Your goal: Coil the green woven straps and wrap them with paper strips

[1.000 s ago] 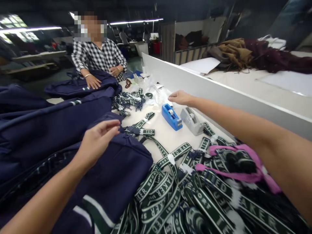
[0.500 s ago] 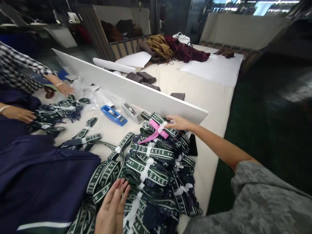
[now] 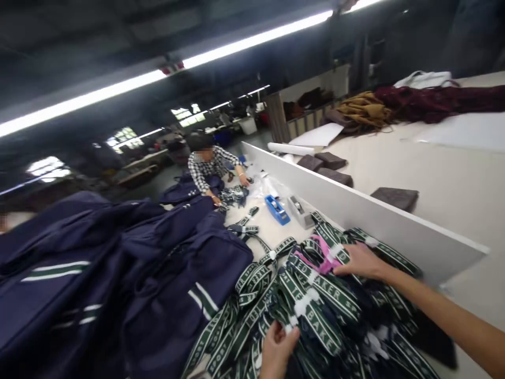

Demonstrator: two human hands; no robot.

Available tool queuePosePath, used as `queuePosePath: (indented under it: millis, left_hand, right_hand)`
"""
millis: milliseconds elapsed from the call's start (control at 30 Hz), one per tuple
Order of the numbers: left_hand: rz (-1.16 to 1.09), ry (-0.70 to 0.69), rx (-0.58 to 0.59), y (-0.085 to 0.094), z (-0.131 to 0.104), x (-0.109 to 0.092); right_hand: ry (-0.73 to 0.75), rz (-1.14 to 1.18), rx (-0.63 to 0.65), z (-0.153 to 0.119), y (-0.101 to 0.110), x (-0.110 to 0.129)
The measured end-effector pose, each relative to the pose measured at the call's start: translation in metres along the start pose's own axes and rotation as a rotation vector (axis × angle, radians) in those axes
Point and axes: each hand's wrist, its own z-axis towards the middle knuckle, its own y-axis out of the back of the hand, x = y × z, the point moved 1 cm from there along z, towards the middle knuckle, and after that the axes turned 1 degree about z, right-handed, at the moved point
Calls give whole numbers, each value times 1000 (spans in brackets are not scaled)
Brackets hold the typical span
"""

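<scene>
Bundles of green-and-white lettered straps [image 3: 315, 316], tied with white bands, lie heaped at the near end of the table. My right hand [image 3: 361, 260] is closed on a strap bundle beside a pink strip [image 3: 321, 255] at the top of the heap. Lower down, my left hand [image 3: 278, 345] is at the front of the pile, thumb and fingers curled near a white tie; whether it holds anything is hidden.
Navy bags [image 3: 165, 284] with green-and-white stripes fill the left. Blue [image 3: 277, 209] and grey [image 3: 300, 212] tape dispensers stand beyond the straps, beside a white divider [image 3: 355, 200]. A person in a checked shirt [image 3: 207, 171] handles straps farther back.
The view has swung left and up, showing more navy bags and the person. My left hand has changed from spread fingers to curled ones at the straps. My right hand stays by the pink strip.
</scene>
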Motion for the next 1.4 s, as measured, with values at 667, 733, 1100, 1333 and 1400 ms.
queuePosePath:
  millis: [667,733,1100,1333,1400]
  left_hand:
    - [-31,-14,-7,-36,21,-10]
    - [-91,44,-2,-36,22,-9]
    - [-338,321,13,-7,22,-15]
    - [-355,350,18,-5,-5,-23]
    - [-373,357,30,-2,-20,-25]
  right_hand:
    - [-17,499,446,1,-38,38]
    - [-94,736,416,-4,-47,35]
    - [-338,1127,607,-22,-68,41]
    - [-178,1185,657,-43,-80,67]
    - [-144,1204,644,-54,-82,76]
